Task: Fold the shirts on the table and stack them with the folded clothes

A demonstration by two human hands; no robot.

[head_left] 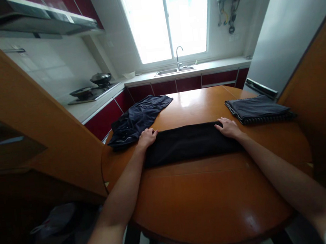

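A black folded garment (191, 144) lies as a long flat strip across the wooden table (208, 198) in front of me. At its far left corner, my left hand (148, 137) is closed on the edge of the fabric, fingers curled. My right hand (228, 127) grips the far right corner, with thumb and fingers at the cloth's edge. Just beyond my left hand is a rumpled dark navy garment (139, 118), spread loosely. To the right of my right hand sits a stack of folded dark grey clothing (259, 108).
The table has a rounded near edge. Wooden door panels stand at left (32, 97) and right. Behind are a white counter with a sink (175, 70), a stove with two pans (100, 79), a window (170, 20) and a pale refrigerator (284, 27).
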